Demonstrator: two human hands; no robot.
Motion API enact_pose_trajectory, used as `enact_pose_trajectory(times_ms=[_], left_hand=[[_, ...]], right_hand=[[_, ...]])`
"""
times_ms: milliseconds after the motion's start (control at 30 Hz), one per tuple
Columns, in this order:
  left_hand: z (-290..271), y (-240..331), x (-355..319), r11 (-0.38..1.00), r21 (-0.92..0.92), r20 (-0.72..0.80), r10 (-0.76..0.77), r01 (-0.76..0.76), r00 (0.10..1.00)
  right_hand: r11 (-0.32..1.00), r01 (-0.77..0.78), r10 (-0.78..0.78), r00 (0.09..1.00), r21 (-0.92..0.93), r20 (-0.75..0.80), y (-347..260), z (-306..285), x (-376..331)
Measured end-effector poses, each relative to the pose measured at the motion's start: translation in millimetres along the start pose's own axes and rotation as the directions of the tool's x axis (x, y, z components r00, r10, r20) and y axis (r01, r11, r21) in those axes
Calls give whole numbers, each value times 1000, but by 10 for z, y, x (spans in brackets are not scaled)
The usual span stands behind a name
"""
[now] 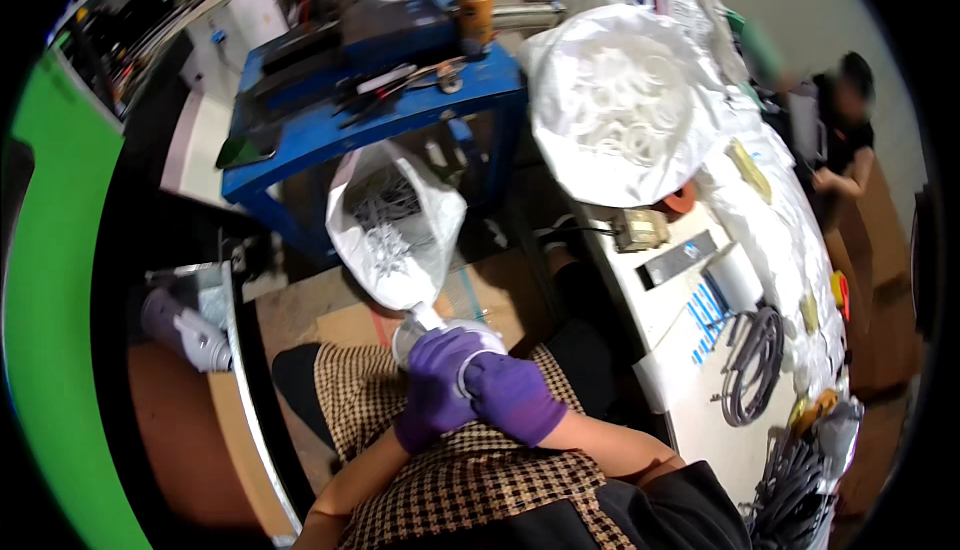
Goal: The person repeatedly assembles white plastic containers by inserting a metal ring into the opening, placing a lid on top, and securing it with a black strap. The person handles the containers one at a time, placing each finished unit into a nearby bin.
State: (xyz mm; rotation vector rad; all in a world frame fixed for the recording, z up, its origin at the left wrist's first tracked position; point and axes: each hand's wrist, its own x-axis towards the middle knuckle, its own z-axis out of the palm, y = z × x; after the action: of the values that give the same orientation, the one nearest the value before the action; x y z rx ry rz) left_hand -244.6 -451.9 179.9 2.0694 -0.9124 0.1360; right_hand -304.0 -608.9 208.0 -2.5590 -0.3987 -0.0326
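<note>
Both my hands wear purple gloves and meet over my lap, above a checked apron (420, 485). My left hand (438, 380) is closed around a white plastic part (487, 338) whose pale rounded body shows just beyond the fingers. My right hand (515, 397) presses against the left, its fingers closed on a thin white plastic ring (464, 375) that curves between the two gloves. The gloves hide most of both pieces. Right beyond my hands stands an open white sack (440, 225) with white plastic scraps in it.
A blue metal bench (300, 145) with tools and an orange spray can (477, 18) stands ahead. To the right, a white table (690, 405) carries a large bag of white rings (625, 100) and coiled grey cable (752, 365). Another person (840, 140) is at far right.
</note>
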Motion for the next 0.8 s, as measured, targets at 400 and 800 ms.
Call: enact_pose_trajectory(times_ms=[400,800], left_hand=[[169,-81,-210,959,268,-48,105,-88,993],[-525,342,203,669,333,128,666,-664,735]], right_hand=[[974,12,-54,982,228,181,98,48,-10],[871,-477,375,482,122,-792,1379,-1091,-2026]])
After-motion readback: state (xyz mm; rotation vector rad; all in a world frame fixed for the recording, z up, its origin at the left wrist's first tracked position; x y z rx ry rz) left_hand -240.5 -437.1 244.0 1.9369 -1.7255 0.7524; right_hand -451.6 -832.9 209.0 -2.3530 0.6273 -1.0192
